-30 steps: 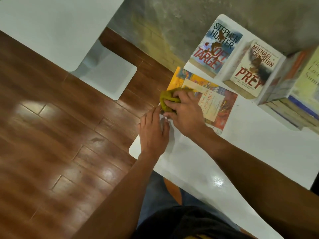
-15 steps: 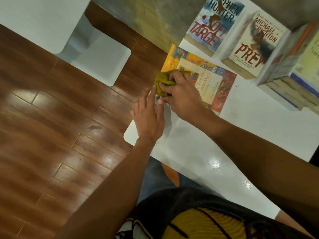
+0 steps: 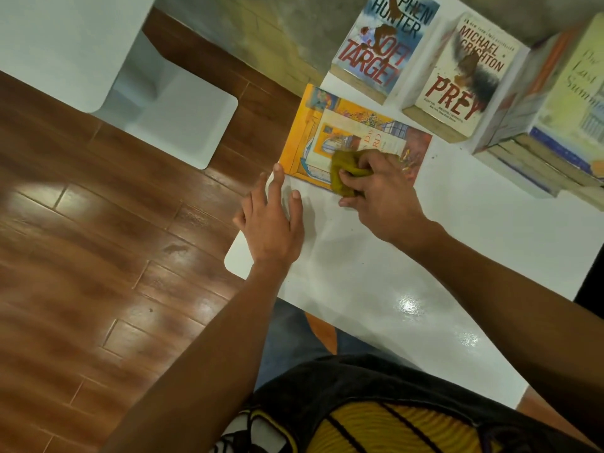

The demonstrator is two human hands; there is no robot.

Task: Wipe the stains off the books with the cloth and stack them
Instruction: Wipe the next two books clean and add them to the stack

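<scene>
Head view: right hand clamps the cloth onto the yellow book — centre frame.
Left hand: fingers spread — flat on the white table.

White glossy counter: large yellow-orange illustrated book at near-left corner. Behind it, "Soft Target" paperback; right of that, "Prey" paperback; farther right, stack of paperbacks.

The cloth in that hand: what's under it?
The olive cloth, gripped by the right hand, lies on the yellow illustrated book near its front edge. The cover beneath the cloth and hand is hidden, so any stain there cannot be seen.
</scene>
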